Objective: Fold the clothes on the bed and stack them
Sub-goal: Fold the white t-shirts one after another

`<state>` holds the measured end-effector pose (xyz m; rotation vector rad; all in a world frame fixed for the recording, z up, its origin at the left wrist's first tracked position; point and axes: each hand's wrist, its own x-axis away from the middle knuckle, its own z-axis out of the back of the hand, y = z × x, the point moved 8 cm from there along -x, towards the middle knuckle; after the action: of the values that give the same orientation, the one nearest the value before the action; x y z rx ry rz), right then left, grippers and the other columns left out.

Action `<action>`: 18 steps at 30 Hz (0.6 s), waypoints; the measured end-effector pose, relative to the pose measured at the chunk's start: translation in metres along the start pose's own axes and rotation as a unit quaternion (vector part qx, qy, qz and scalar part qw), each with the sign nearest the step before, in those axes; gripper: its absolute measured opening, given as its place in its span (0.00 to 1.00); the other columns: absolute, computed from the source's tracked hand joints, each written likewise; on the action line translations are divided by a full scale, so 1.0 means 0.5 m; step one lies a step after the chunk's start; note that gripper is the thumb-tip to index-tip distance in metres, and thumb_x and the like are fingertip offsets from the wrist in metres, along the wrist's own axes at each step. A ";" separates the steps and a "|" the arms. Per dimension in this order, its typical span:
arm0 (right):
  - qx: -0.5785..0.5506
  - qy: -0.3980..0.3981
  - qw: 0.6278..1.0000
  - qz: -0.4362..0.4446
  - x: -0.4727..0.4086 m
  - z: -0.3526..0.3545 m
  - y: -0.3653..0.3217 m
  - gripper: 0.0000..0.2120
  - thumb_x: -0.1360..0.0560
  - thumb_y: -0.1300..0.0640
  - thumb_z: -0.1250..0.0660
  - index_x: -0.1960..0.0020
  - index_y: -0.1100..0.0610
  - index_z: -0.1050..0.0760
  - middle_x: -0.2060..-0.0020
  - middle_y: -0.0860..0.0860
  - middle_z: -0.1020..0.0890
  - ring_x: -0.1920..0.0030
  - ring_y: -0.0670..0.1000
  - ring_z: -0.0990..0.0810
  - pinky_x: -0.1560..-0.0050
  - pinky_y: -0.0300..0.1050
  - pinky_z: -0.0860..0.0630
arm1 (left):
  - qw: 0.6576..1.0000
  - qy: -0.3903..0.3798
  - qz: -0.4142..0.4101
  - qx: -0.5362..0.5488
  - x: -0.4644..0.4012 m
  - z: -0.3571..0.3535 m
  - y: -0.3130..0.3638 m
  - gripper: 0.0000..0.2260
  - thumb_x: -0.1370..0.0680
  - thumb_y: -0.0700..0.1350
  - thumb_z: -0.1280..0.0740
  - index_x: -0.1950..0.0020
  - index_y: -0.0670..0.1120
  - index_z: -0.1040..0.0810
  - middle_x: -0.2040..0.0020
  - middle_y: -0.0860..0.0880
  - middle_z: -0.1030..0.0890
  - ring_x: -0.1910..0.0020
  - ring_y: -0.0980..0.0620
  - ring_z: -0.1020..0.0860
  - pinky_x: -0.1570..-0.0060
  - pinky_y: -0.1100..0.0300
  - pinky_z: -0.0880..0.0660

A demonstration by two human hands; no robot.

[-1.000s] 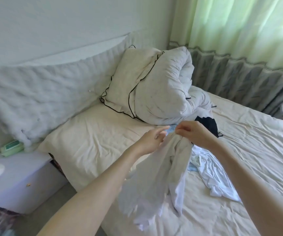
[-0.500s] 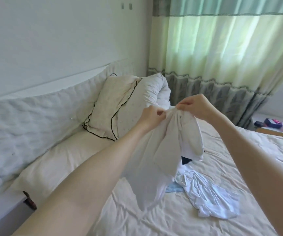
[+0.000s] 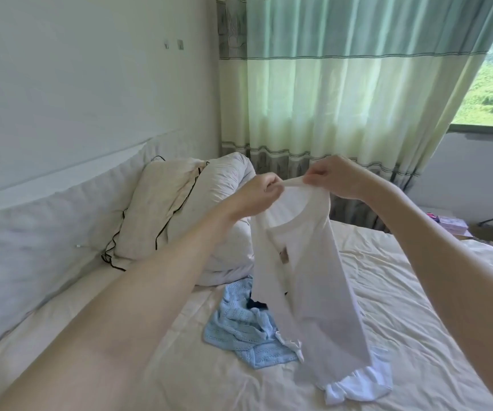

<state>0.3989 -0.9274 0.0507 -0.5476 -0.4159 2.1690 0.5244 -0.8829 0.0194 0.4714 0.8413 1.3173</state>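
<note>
- Since half a second ago the bunched white garment (image 3: 301, 280) has opened out: its round neckline now shows below the hands, and the two hands have drawn a little apart along its top edge.
- The bed (image 3: 402, 292), with a cream sheet, lies below and beyond the fingers.
- The white garment hangs straight down from the fingers, its lower end reaching another white piece (image 3: 354, 387) crumpled on the sheet.
- A light blue knit (image 3: 239, 327) lies on the bed below the fingers, to the left of the hanging cloth.
- Left hand (image 3: 258, 194): fingers curled, pinching the garment's top edge.
- Right hand (image 3: 335, 178): fingers pinching the same edge, just beside the left.
- A small label (image 3: 283, 255) sits inside the garment below the neckline; its writing is too small to read.
</note>
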 end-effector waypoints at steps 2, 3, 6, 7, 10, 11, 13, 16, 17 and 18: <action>0.017 0.011 1.000 -0.002 0.008 -0.013 -0.010 0.10 0.22 0.59 0.38 0.60 0.54 0.23 0.64 0.50 0.24 0.59 0.49 0.27 0.58 0.42 0.32 | 0.998 0.015 -0.022 -0.064 0.024 0.003 -0.011 0.16 0.23 0.37 0.41 0.67 0.52 0.38 0.68 0.55 0.35 0.68 0.56 0.35 0.71 0.69 0.40; -0.002 0.012 1.000 -0.003 0.011 -0.025 -0.018 0.09 0.22 0.59 0.39 0.59 0.55 0.23 0.63 0.50 0.24 0.58 0.51 0.27 0.55 0.44 0.30 | 0.994 0.031 -0.034 -0.094 0.038 0.008 -0.019 0.16 0.25 0.34 0.41 0.67 0.51 0.39 0.66 0.54 0.34 0.65 0.53 0.35 0.68 0.67 0.41; -0.093 -0.008 0.996 -0.017 0.017 -0.075 -0.052 0.11 0.21 0.61 0.41 0.61 0.63 0.26 0.66 0.53 0.28 0.63 0.51 0.30 0.61 0.43 0.31 | 0.987 0.070 -0.030 -0.139 0.083 0.034 -0.066 0.11 0.27 0.32 0.40 0.64 0.46 0.36 0.61 0.49 0.33 0.59 0.50 0.36 0.63 0.63 0.43; -0.110 -0.017 0.994 -0.023 0.017 -0.091 -0.065 0.12 0.21 0.61 0.42 0.60 0.64 0.28 0.67 0.53 0.31 0.65 0.50 0.33 0.66 0.41 0.35 | 0.986 0.071 -0.016 -0.149 0.098 0.045 -0.087 0.09 0.27 0.32 0.40 0.62 0.45 0.33 0.62 0.50 0.33 0.60 0.49 0.35 0.64 0.63 0.44; -0.166 -0.011 0.985 -0.053 0.010 -0.107 -0.095 0.10 0.19 0.59 0.45 0.58 0.60 0.30 0.69 0.50 0.36 0.70 0.47 0.39 0.73 0.39 0.43 | 0.977 0.068 0.059 -0.193 0.143 0.097 -0.158 0.09 0.26 0.32 0.42 0.58 0.40 0.23 0.62 0.47 0.26 0.59 0.45 0.28 0.64 0.59 0.42; -0.189 0.006 0.980 -0.062 0.007 -0.103 -0.100 0.11 0.19 0.59 0.45 0.58 0.61 0.29 0.69 0.51 0.35 0.69 0.47 0.39 0.72 0.40 0.43 | 0.972 0.066 0.094 -0.204 0.160 0.123 -0.187 0.10 0.25 0.33 0.42 0.56 0.40 0.21 0.58 0.43 0.22 0.57 0.43 0.26 0.62 0.58 0.39; -0.252 0.030 0.965 -0.069 0.005 -0.091 -0.106 0.13 0.20 0.59 0.44 0.59 0.63 0.29 0.66 0.53 0.33 0.66 0.50 0.34 0.67 0.40 0.38 | 0.963 0.069 0.160 -0.203 0.208 0.184 -0.241 0.09 0.23 0.36 0.41 0.57 0.42 0.22 0.56 0.39 0.20 0.56 0.43 0.25 0.60 0.56 0.36; -0.284 -0.032 0.957 -0.041 0.007 -0.098 -0.134 0.10 0.23 0.54 0.35 0.59 0.59 0.26 0.63 0.55 0.27 0.61 0.51 0.28 0.58 0.45 0.33 | 0.973 0.080 0.193 -0.101 0.273 0.271 -0.270 0.10 0.22 0.40 0.38 0.62 0.48 0.24 0.63 0.45 0.23 0.60 0.48 0.28 0.59 0.58 0.31; -0.235 -0.057 0.970 -0.028 0.009 -0.106 -0.146 0.08 0.25 0.55 0.33 0.59 0.57 0.25 0.63 0.52 0.25 0.61 0.50 0.27 0.59 0.43 0.31 | 0.976 0.082 0.191 -0.065 0.291 0.296 -0.266 0.09 0.22 0.41 0.37 0.61 0.49 0.23 0.62 0.47 0.23 0.60 0.49 0.27 0.59 0.59 0.29; -0.164 -0.069 0.984 -0.016 0.009 -0.113 -0.158 0.05 0.26 0.56 0.32 0.60 0.55 0.25 0.64 0.49 0.25 0.62 0.49 0.26 0.61 0.40 0.32 | 0.977 0.086 0.192 -0.028 0.308 0.320 -0.259 0.08 0.22 0.41 0.36 0.60 0.48 0.22 0.61 0.47 0.23 0.60 0.51 0.26 0.60 0.60 0.27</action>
<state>0.4775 -0.8709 0.0387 -0.5661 -0.8630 2.1266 0.7341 -0.7383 -0.0154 0.4963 0.8813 1.7543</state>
